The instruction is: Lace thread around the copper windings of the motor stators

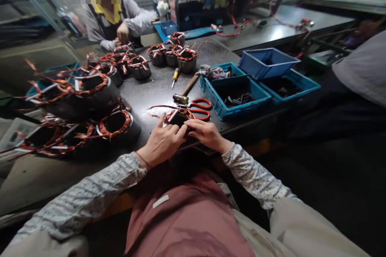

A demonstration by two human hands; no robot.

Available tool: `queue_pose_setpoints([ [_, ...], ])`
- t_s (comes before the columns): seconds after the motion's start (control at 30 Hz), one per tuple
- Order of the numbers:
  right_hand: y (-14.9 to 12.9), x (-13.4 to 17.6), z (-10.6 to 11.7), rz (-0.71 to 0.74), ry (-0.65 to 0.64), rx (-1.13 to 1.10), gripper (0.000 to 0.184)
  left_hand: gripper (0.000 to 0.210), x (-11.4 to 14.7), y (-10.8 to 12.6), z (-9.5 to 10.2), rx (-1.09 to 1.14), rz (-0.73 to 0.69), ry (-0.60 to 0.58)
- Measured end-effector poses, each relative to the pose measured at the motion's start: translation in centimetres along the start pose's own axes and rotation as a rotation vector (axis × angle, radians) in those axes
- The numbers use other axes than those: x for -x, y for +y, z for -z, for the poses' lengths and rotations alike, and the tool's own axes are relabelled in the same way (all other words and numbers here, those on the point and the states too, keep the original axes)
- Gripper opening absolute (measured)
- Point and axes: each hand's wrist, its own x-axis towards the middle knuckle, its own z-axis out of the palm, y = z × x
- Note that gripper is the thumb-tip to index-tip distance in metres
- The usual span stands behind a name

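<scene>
A motor stator (180, 117) with red-brown windings and a white strip stands at the table's front edge, largely covered by my hands. My left hand (163, 140) is closed around its near left side, index finger pointing up along the rim. At the near right rim, my right hand (208, 133) has its fingers pressed together, the tips meeting those of the left; whatever lies between them is hidden. Just behind the stator are red-handled scissors (201, 104) and a hammer (181, 98) with a wooden handle. A yellow-handled screwdriver (175, 76) lies farther back.
Several wound stators (96, 96) are stacked at the left, and more stators (187, 61) stand at the back. Blue bins (238, 92) at the right hold small dark parts; a cloth (214, 72) lies on one. Across the table sits a person (111, 20). Another person's sleeve (364, 68) shows at right.
</scene>
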Motion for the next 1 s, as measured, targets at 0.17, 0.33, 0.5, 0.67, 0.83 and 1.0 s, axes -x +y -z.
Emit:
queue_pose_setpoints([
  [0.17, -4.1, 2.9, 1.3, -0.188, 0.295, -0.073, 0.037, 0.036, 0.1, -0.8, -0.4, 0.136, 0.03, -0.08],
  [0.33, -7.2, 6.0, 1.0, -0.191, 0.221, -0.052, 0.042, 0.027, -1.0, -0.8, 0.3, 0.035, -0.02, -0.211],
  [0.5, -8.6, 6.4, 1.1, 0.035, 0.055, 0.102, 0.035, 0.027, -1.2, 0.4, 0.8, -0.016, -0.016, -0.036],
  [0.67, -10.0, 4.7, 0.6, 0.218, 0.078, 0.12, 0.077, 0.043, -0.3, 0.2, -2.5, 0.143, -0.04, 0.348],
  [0.83, -9.9, 3.9, -0.3, -0.086, 0.187, 0.047, 0.026, 0.033, 0.3, 0.0, -4.0, 0.255, -0.035, 0.188],
  [1.0, -8.5, 4.1, 0.4, -0.268, 0.279, -0.026, 0.023, 0.024, 0.1, 0.3, -2.2, 0.197, -0.02, 0.064],
])
